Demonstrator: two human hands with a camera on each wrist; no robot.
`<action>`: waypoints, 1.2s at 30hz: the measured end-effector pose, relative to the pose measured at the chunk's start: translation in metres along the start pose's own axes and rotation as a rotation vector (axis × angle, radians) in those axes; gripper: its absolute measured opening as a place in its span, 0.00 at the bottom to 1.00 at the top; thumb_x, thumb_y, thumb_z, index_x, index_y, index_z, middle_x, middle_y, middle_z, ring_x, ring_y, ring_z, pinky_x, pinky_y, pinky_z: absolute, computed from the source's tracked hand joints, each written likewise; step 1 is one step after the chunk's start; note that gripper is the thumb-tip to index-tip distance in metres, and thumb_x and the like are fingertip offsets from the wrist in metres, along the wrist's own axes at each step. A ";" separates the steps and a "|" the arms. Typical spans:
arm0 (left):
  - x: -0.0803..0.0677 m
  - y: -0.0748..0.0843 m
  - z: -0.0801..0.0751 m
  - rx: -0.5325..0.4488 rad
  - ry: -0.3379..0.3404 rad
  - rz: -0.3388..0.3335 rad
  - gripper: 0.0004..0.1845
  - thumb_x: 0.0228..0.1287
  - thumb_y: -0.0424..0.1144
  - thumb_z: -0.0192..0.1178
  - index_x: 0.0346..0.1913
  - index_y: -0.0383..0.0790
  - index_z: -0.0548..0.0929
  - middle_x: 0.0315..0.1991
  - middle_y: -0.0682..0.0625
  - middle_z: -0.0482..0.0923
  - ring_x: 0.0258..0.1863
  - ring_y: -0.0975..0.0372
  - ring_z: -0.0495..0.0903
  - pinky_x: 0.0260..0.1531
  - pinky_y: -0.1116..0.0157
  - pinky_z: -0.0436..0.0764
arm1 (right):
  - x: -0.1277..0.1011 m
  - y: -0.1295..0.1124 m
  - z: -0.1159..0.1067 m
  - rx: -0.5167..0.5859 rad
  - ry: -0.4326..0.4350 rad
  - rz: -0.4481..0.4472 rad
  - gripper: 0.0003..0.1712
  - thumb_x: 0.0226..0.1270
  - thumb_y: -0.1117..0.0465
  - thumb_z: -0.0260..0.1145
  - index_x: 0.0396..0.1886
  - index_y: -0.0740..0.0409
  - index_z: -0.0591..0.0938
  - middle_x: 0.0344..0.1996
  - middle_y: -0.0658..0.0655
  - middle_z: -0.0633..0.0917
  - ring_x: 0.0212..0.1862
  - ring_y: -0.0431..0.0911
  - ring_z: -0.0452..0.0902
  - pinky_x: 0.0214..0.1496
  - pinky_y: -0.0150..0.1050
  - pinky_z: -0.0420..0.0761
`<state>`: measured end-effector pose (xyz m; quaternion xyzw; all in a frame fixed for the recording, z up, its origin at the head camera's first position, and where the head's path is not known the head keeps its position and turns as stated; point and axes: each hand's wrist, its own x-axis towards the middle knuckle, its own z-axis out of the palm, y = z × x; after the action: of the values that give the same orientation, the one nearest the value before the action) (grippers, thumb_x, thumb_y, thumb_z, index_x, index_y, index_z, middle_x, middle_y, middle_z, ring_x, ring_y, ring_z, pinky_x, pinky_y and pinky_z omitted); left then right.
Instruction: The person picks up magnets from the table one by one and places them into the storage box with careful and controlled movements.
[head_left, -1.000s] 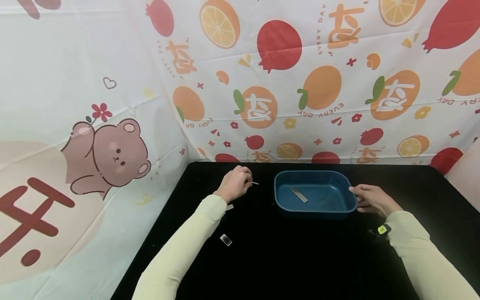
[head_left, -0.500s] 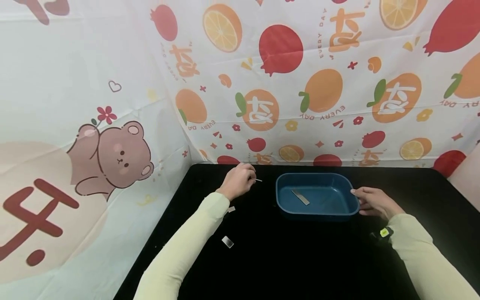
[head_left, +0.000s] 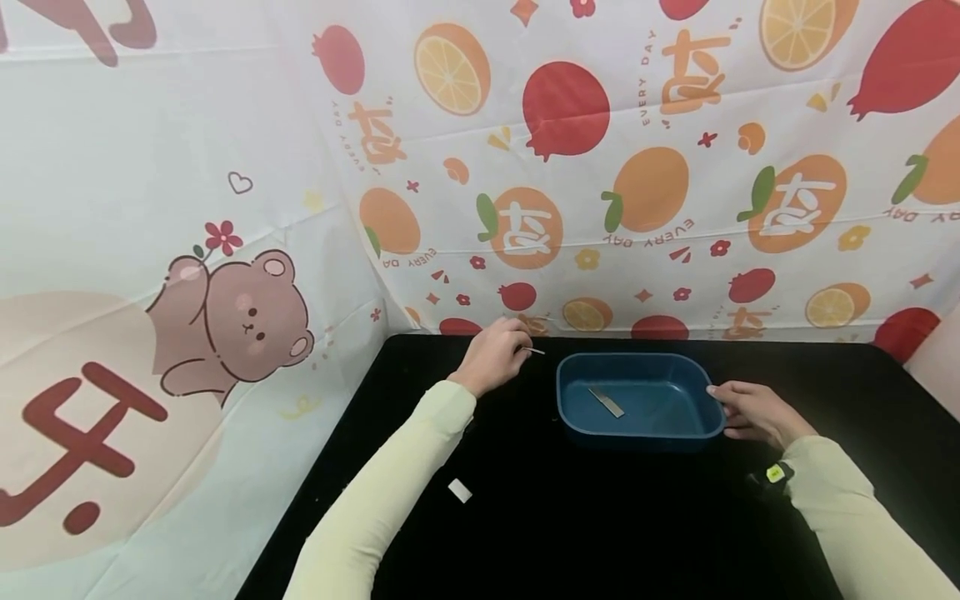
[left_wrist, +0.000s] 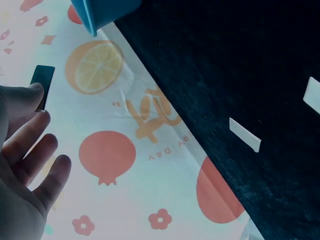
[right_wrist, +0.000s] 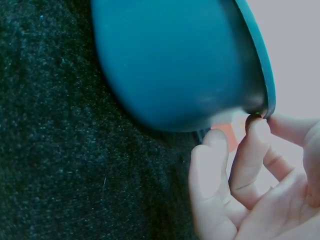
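Note:
My left hand (head_left: 521, 350) hovers at the back of the black table (head_left: 570, 533), pinching a small thin slide (head_left: 534, 351) just left of a blue plastic tub (head_left: 701, 421). In the left wrist view the slide (left_wrist: 42, 86) shows as a dark rectangle at my fingertips (left_wrist: 37, 95), with the tub's corner (left_wrist: 100, 12) above. Another flat strip (head_left: 606, 402) lies inside the tub. My right hand (head_left: 718, 398) holds the tub's right rim; up close its fingers (right_wrist: 252, 135) curl under the tub's edge (right_wrist: 260, 60).
A small white piece (head_left: 459, 490) lies on the table beside my left sleeve; the left wrist view shows two such white pieces (left_wrist: 245, 135) on the black cloth. Fruit-print sheets (head_left: 645, 183) wall off the back and the left side.
My left hand has lifted toward the back and right with the slide, nearer the tub's far left corner. The right hand stays on the tub's rim.

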<state>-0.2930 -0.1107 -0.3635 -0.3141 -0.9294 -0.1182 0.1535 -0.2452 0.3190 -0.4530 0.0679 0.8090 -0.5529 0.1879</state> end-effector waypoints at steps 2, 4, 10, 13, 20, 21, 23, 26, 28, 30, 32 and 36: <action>0.001 0.001 0.000 0.004 0.004 -0.008 0.05 0.66 0.37 0.65 0.39 0.42 0.89 0.46 0.51 0.83 0.48 0.57 0.79 0.49 0.60 0.82 | 0.000 0.000 0.000 0.001 -0.002 -0.004 0.25 0.72 0.37 0.57 0.44 0.54 0.79 0.28 0.48 0.77 0.34 0.41 0.83 0.42 0.37 0.87; 0.004 0.002 -0.001 0.006 0.006 -0.009 0.05 0.66 0.37 0.65 0.39 0.43 0.89 0.46 0.51 0.83 0.49 0.58 0.79 0.50 0.61 0.82 | 0.001 0.000 -0.001 0.004 -0.001 -0.002 0.24 0.72 0.37 0.57 0.43 0.54 0.79 0.28 0.48 0.77 0.34 0.41 0.82 0.42 0.37 0.87; 0.012 0.008 -0.004 -0.025 -0.001 0.009 0.06 0.67 0.38 0.63 0.41 0.42 0.89 0.50 0.50 0.83 0.54 0.57 0.78 0.56 0.60 0.80 | 0.000 0.001 -0.002 0.009 0.006 0.010 0.24 0.72 0.37 0.57 0.44 0.54 0.79 0.28 0.48 0.76 0.33 0.41 0.82 0.41 0.37 0.87; 0.014 0.012 -0.007 -0.025 0.002 0.016 0.07 0.68 0.38 0.63 0.41 0.43 0.89 0.51 0.51 0.83 0.53 0.58 0.78 0.54 0.61 0.81 | 0.000 0.000 -0.001 0.006 0.004 0.008 0.24 0.72 0.38 0.57 0.45 0.54 0.79 0.28 0.48 0.76 0.33 0.40 0.82 0.41 0.37 0.87; 0.016 0.017 -0.011 -0.013 0.008 0.027 0.07 0.67 0.37 0.64 0.42 0.42 0.90 0.47 0.50 0.84 0.47 0.57 0.79 0.50 0.62 0.81 | 0.000 -0.003 0.001 0.001 0.002 0.008 0.24 0.72 0.38 0.57 0.44 0.53 0.79 0.28 0.48 0.76 0.33 0.40 0.82 0.41 0.37 0.87; 0.017 0.018 -0.012 -0.012 0.006 0.028 0.07 0.67 0.37 0.64 0.42 0.42 0.90 0.48 0.50 0.84 0.47 0.57 0.79 0.50 0.61 0.81 | 0.000 -0.003 0.001 0.001 0.003 0.010 0.24 0.72 0.37 0.57 0.44 0.53 0.79 0.28 0.48 0.76 0.33 0.40 0.82 0.41 0.37 0.87; 0.017 0.020 -0.012 -0.011 -0.001 0.029 0.07 0.67 0.38 0.63 0.43 0.43 0.90 0.48 0.50 0.84 0.48 0.57 0.79 0.52 0.61 0.81 | 0.000 -0.002 0.000 -0.005 -0.002 0.007 0.24 0.72 0.38 0.57 0.44 0.53 0.79 0.28 0.48 0.76 0.33 0.40 0.82 0.41 0.37 0.87; 0.019 0.023 -0.012 -0.020 -0.007 0.030 0.08 0.67 0.38 0.63 0.44 0.43 0.90 0.49 0.50 0.84 0.50 0.58 0.79 0.53 0.62 0.81 | 0.000 -0.001 -0.002 -0.008 0.002 0.009 0.25 0.72 0.37 0.57 0.46 0.54 0.79 0.28 0.48 0.76 0.33 0.40 0.82 0.41 0.37 0.87; 0.020 0.026 -0.012 -0.022 -0.010 0.030 0.08 0.67 0.38 0.63 0.44 0.43 0.90 0.49 0.51 0.84 0.50 0.58 0.79 0.53 0.62 0.81 | 0.000 0.000 -0.003 -0.012 0.001 0.006 0.25 0.72 0.38 0.56 0.47 0.55 0.79 0.28 0.48 0.76 0.33 0.40 0.82 0.41 0.37 0.87; 0.021 0.028 -0.013 -0.020 -0.011 0.028 0.08 0.67 0.38 0.63 0.43 0.44 0.90 0.49 0.51 0.84 0.50 0.59 0.79 0.53 0.62 0.81 | -0.001 0.000 -0.002 -0.008 0.004 0.011 0.25 0.72 0.38 0.57 0.47 0.55 0.79 0.28 0.48 0.76 0.33 0.40 0.82 0.41 0.37 0.87; 0.022 0.030 -0.012 -0.008 -0.013 0.037 0.08 0.68 0.38 0.63 0.43 0.44 0.90 0.49 0.51 0.84 0.50 0.59 0.79 0.53 0.63 0.81 | -0.001 0.000 -0.001 -0.001 0.003 0.012 0.24 0.72 0.38 0.57 0.46 0.54 0.80 0.27 0.48 0.77 0.33 0.40 0.82 0.40 0.37 0.87; 0.024 0.033 -0.012 0.002 -0.011 0.056 0.08 0.68 0.38 0.62 0.43 0.44 0.90 0.48 0.51 0.84 0.50 0.59 0.80 0.53 0.63 0.81 | -0.001 -0.001 0.000 0.009 0.003 0.010 0.22 0.72 0.39 0.57 0.43 0.51 0.81 0.26 0.47 0.79 0.32 0.40 0.83 0.40 0.37 0.87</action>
<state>-0.2877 -0.0756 -0.3399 -0.3405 -0.9212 -0.1113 0.1520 -0.2448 0.3188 -0.4514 0.0734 0.8063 -0.5556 0.1892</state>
